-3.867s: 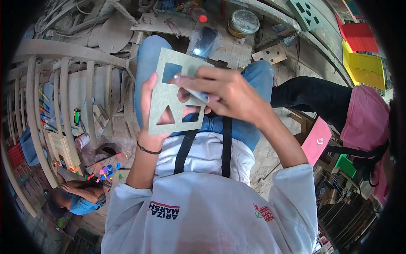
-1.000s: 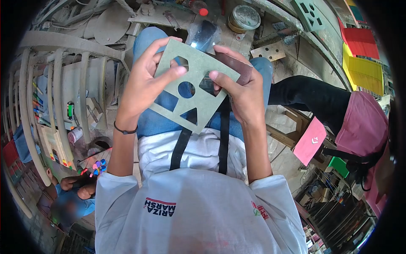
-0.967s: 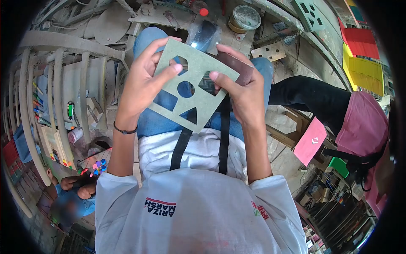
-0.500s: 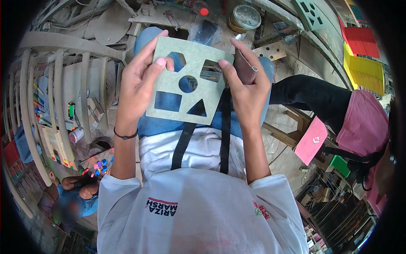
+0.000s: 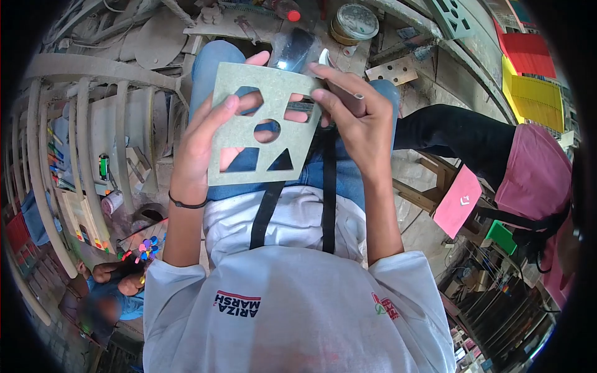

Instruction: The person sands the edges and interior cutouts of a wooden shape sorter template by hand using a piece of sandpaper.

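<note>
A pale green board with a hexagon, circle, triangle and other shapes cut through it is held above my lap. My left hand grips its left side, thumb on the front face and fingers spread behind, showing through the cut-outs. In my right hand is a curled brown sheet that looks like sandpaper, pinched at the board's upper right edge. The sheet's far end sticks up pale beyond my fingers. Part of it is hidden by the hand.
A lidded tub and a red-capped bottle stand ahead. A slatted bench is on the left, with a seated person beyond. Another person in pink is at right, near a pink panel.
The board has shifted left and slightly down. My left fingers have spread behind it, now showing through several cut-outs. My right hand has moved left with the brown sheet against the board's edge.
</note>
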Motion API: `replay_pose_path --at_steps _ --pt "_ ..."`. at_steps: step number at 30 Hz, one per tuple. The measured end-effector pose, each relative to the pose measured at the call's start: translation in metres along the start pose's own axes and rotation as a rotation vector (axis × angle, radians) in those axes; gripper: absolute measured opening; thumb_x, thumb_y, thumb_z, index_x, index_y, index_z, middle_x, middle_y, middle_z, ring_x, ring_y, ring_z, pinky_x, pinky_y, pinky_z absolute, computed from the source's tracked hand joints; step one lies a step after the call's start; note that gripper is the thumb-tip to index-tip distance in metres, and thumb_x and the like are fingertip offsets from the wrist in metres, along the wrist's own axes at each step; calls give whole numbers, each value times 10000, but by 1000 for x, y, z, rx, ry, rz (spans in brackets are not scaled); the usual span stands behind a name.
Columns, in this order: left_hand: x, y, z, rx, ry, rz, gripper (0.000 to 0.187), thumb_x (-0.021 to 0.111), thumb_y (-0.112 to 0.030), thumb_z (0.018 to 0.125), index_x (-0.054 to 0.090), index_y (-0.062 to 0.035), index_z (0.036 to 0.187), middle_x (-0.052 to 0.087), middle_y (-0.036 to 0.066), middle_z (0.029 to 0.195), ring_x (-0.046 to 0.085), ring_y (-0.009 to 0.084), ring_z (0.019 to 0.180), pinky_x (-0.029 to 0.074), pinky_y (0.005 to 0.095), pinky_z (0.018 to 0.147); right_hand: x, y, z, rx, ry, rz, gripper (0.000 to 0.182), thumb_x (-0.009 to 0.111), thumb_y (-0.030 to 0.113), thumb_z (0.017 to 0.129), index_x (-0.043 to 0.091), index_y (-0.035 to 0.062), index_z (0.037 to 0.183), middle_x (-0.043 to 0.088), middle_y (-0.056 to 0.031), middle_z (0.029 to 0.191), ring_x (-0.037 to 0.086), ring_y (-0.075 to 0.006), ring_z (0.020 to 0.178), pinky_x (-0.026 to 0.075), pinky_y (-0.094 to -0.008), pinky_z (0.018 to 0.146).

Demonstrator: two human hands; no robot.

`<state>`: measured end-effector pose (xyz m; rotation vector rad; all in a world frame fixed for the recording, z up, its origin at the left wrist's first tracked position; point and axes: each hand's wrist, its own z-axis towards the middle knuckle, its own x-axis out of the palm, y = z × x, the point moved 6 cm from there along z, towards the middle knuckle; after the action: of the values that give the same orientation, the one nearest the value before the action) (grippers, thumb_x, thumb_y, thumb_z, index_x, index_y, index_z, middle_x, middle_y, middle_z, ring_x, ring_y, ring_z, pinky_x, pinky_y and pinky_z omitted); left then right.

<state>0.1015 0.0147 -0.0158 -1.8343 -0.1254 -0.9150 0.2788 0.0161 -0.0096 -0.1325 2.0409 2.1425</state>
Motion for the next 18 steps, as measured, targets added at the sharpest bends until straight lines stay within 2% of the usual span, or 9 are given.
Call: replay_pose_path --at_steps 2,6,8,9,10,12,13,15,18 --pt "0 1 -1 0 -24 17 704 431 -352 994 123 -16 1530 481 331 1333 574 382 1151 496 406 859 -1 -7 0 80 -10 154 289 696 -7 835 717 63 1115 659 -52 836 545 -64 607 445 -219 526" --pt "-1 -1 -2 21 -77 45 678 425 -339 995 154 -6 1520 522 328 1277 581 378 1138 496 433 923 -9 2 -1 133 -128 116 314 679 -11 839 701 59 1144 694 -81 910 603 -64 704 479 -212 578" --pt "-1 -5 -3 36 -120 61 661 422 -320 998 169 12 1511 531 322 1264 578 375 1142 496 437 920 -22 3 0 -70 -216 -116 344 680 -4 837 685 60 1176 705 -91 945 606 -54 768 503 -219 616" --pt "-2 -6 -3 48 -161 75 645 418 -301 1001 185 31 1502 541 316 1250 575 371 1146 496 440 917 -20 8 1 -197 -166 -133 394 680 -38 805 689 86 1179 694 -92 890 624 -88 748 508 -248 628" --pt "-1 -6 -4 50 -161 73 645 418 -301 1001 185 31 1502 541 316 1250 575 371 1146 496 440 917 -26 10 -1 -198 -165 -135 394 680 -38 805 689 86 1179 694 -92 890 624 -88 748 508 -248 628" --pt "-5 -9 -5 100 -255 153 529 445 -245 1006 340 81 1409 574 279 1188 609 334 1089 538 425 874 -12 22 -8 -219 191 -430 464 682 -71 758 699 131 1175 653 -96 836 640 -156 712 508 -280 626" --pt "-3 -9 -6 95 -252 151 529 445 -245 1006 340 81 1409 574 279 1188 609 334 1089 538 425 874 -7 28 -10 -251 270 -443 506 708 -60 713 706 168 1165 602 -97 808 628 -241 690 499 -333 616" --pt "-8 -9 -10 26 -407 244 398 475 -201 1006 473 100 1267 611 226 1100 642 274 1004 582 384 810 -6 33 -2 -358 378 -532 569 701 -59 670 697 178 1188 569 -84 785 590 -235 673 479 -332 609" --pt "-7 -10 -10 53 -366 275 276 477 -147 1007 557 70 1158 651 172 1073 647 197 956 524 328 840 -3 44 10 -533 547 -684 632 699 -36 608 683 181 1201 549 -75 806 568 -268 700 476 -367 606"
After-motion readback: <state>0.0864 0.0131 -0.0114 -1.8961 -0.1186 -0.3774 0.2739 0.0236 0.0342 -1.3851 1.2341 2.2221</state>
